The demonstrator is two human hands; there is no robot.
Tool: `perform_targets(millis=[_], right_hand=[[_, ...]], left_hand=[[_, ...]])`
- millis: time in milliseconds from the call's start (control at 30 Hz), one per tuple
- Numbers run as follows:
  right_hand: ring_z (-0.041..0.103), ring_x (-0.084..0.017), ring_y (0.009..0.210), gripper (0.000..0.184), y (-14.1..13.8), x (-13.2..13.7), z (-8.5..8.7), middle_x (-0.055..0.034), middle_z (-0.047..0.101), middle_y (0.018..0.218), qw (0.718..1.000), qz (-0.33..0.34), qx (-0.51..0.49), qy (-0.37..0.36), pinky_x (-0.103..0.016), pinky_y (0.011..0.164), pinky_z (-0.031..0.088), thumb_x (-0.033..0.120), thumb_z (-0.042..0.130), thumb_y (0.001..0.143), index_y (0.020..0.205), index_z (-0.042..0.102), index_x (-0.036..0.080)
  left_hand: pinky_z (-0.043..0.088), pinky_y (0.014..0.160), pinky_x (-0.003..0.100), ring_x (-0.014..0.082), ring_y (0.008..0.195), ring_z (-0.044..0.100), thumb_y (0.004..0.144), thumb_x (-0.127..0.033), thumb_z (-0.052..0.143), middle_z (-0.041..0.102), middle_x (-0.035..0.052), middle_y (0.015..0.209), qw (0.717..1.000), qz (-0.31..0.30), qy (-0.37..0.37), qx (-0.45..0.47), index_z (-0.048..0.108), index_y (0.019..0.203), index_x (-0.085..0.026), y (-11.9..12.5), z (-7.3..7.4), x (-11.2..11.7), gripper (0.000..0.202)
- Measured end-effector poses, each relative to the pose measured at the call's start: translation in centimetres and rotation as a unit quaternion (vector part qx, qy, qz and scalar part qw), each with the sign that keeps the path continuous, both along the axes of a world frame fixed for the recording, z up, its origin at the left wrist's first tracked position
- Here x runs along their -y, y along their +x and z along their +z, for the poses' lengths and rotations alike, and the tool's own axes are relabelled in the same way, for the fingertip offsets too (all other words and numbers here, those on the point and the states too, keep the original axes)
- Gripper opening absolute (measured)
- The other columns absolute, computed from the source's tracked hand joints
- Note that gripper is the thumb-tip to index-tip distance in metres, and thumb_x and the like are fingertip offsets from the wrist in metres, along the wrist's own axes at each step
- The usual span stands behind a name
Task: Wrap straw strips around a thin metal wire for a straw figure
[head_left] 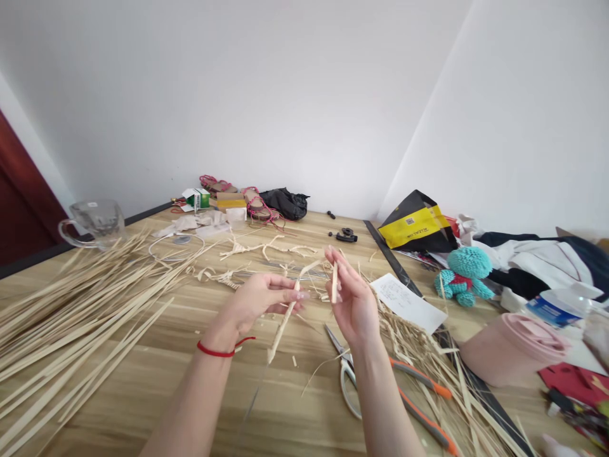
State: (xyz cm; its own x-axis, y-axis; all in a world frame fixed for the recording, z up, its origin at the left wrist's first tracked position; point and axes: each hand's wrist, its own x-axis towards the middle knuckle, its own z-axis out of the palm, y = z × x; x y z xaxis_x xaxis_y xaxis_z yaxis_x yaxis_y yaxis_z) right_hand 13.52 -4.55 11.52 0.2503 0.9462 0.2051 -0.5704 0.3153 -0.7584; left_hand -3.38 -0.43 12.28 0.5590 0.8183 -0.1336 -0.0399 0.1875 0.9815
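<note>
My left hand (269, 297) pinches a thin wire wrapped in pale straw (282, 330), its bare grey end slanting down toward me. From the top of the wrapping, a flat straw strip (334, 284) bends across to my right hand (353, 298). That hand is closed on the strip, fingers pointing up and palm turned inward. Both hands are above the table, a short gap between them. Below my right hand, scissors (346, 368) with white handles lie partly hidden by the forearm. Orange-and-grey plier handles (421, 377) show beside that forearm.
Long straw strips (85, 311) cover the left side, near a glass mug (98, 223). Twisted straw pieces (266, 249) lie behind my hands. At right are a written paper (406, 303), more straw (428, 355), a turquoise figure (464, 276) and a pink cup (511, 349).
</note>
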Motion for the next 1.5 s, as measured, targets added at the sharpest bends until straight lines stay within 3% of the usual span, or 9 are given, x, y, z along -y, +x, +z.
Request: perform_targets(millis=[167, 367, 700, 1000, 1267, 1500], right_hand=[[0.055, -0.007, 0.064, 0.032, -0.8, -0.3, -0.6, -0.0048, 0.063, 0.116, 0.998, -0.046, 0.042, -0.016, -0.021, 0.065, 0.049, 0.022, 0.069, 0.069, 0.102, 0.068, 0.021], [0.064, -0.021, 0.092, 0.036, -0.2, -0.7, -1.1, -0.0069, 0.071, 0.094, 0.990, -0.106, 0.076, -0.060, -0.031, 0.078, 0.052, 0.023, 0.075, 0.061, 0.096, 0.069, 0.016], [0.065, -0.023, 0.093, 0.038, 1.1, -0.7, -0.9, -0.0078, 0.071, 0.093, 0.992, -0.115, 0.029, -0.033, -0.041, 0.090, 0.050, 0.019, 0.077, 0.058, 0.095, 0.068, 0.016], [0.065, -0.023, 0.093, 0.036, 0.7, -0.6, -0.8, -0.0079, 0.071, 0.095, 0.992, -0.107, 0.059, -0.014, -0.040, 0.087, 0.051, 0.021, 0.076, 0.061, 0.096, 0.068, 0.017], [0.064, -0.024, 0.095, 0.040, 0.2, -0.4, -0.9, -0.0076, 0.072, 0.094, 0.984, -0.067, 0.147, -0.076, -0.035, 0.081, 0.049, 0.026, 0.075, 0.060, 0.099, 0.069, 0.018], [0.064, -0.026, 0.095, 0.036, -0.3, -0.5, -1.1, -0.0078, 0.072, 0.094, 0.985, -0.063, 0.152, -0.050, -0.040, 0.088, 0.047, 0.024, 0.075, 0.059, 0.094, 0.070, 0.017]], left_hand=[[0.052, 0.065, 0.028, 0.0160, 0.065, 0.066, 0.059, -0.024, 0.078, 0.070, 0.0053, 0.076, 1.000, 0.012, 0.015, 0.006, 0.067, 0.087, -0.014, 0.5, 0.0, 0.2, 0.032], [0.052, 0.062, 0.024, 0.0137, 0.066, 0.064, 0.058, -0.025, 0.079, 0.070, 0.0051, 0.082, 0.999, 0.027, 0.033, -0.005, 0.065, 0.094, -0.015, 0.7, 0.5, 0.5, 0.040], [0.051, 0.062, 0.023, 0.0137, 0.068, 0.065, 0.059, -0.025, 0.078, 0.070, 0.0066, 0.084, 0.999, 0.012, 0.039, -0.009, 0.065, 0.097, -0.014, 0.8, 0.4, 0.6, 0.041], [0.051, 0.061, 0.023, 0.0134, 0.068, 0.064, 0.059, -0.025, 0.078, 0.071, 0.0069, 0.085, 0.999, 0.014, 0.032, 0.000, 0.066, 0.097, -0.014, 0.8, 0.5, 0.6, 0.042], [0.052, 0.065, 0.026, 0.0151, 0.070, 0.065, 0.061, -0.026, 0.077, 0.071, 0.0080, 0.085, 0.999, 0.022, 0.040, 0.000, 0.066, 0.099, -0.012, 0.7, 0.3, 0.5, 0.042], [0.052, 0.066, 0.025, 0.0144, 0.070, 0.064, 0.063, -0.027, 0.076, 0.071, 0.0085, 0.086, 0.999, 0.026, 0.038, -0.005, 0.067, 0.098, -0.012, 0.7, 0.2, 0.4, 0.039]])
